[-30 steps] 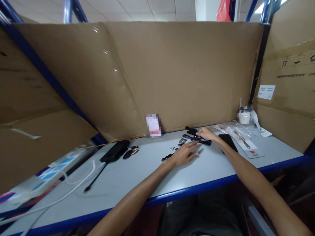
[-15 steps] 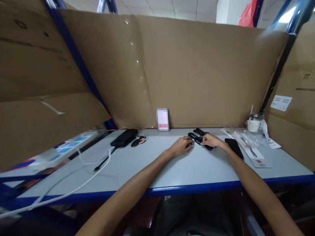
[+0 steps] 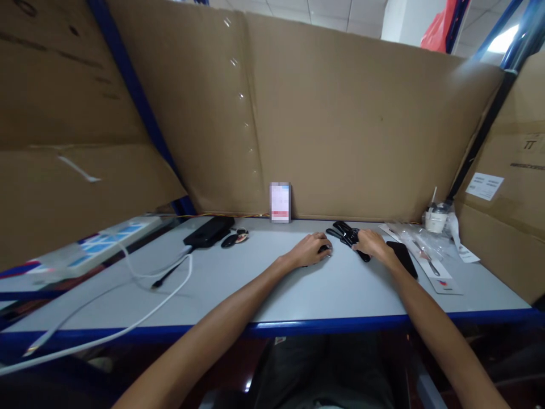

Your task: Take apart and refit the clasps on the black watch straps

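Observation:
My left hand (image 3: 313,249) rests on the table with curled fingers. A small black object (image 3: 325,248) shows at its fingertips, mostly covered, so I cannot make out its kind. To the right, my right hand (image 3: 369,243) is closed on the near end of a cluster of long, glossy black pieces (image 3: 346,232). They lie on the table, partly crossing one another, and the fingers hide one side of them. A black phone-like slab (image 3: 402,258) lies flat just right of that hand, under the wrist's edge.
A small lit screen (image 3: 280,203) leans on the cardboard back wall (image 3: 340,125). To the left are a black box-shaped device (image 3: 209,232), key fobs (image 3: 230,241), white cables (image 3: 162,307) and a power strip (image 3: 111,247). Plastic packaging (image 3: 419,244) and a cup (image 3: 436,220) stand right.
The black pieces have shifted from lying nearly side by side to a crossed, fanned arrangement. My right hand has moved slightly right with them. The left hand stays nearly in place; the view tilts a little.

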